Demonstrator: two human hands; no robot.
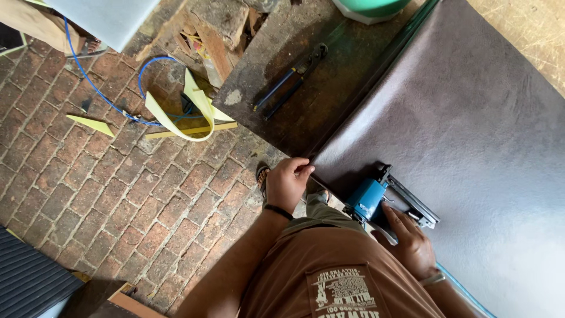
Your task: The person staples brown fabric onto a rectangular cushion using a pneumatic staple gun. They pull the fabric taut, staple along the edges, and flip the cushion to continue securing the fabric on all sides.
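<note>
My left hand [287, 180] grips the near corner edge of a large grey-purple leatherette-covered panel [471, 135], fingers curled over its border. My right hand [410, 242] wraps the handle of a blue pneumatic staple gun [376, 197] that rests on the panel near its front edge, with its black magazine pointing right. A thin blue air hose [465, 288] trails from beneath my right wrist. My brown shirt fills the bottom of the view.
A dark workbench [306, 112] beyond the panel carries black pliers [289, 80] and a green round container [368, 7]. On the brick floor [106, 194] lie yellow strips [188, 112], a blue hose [118, 106] and wood scraps [218, 35]. A dark ribbed mat [29, 277] sits at the bottom left.
</note>
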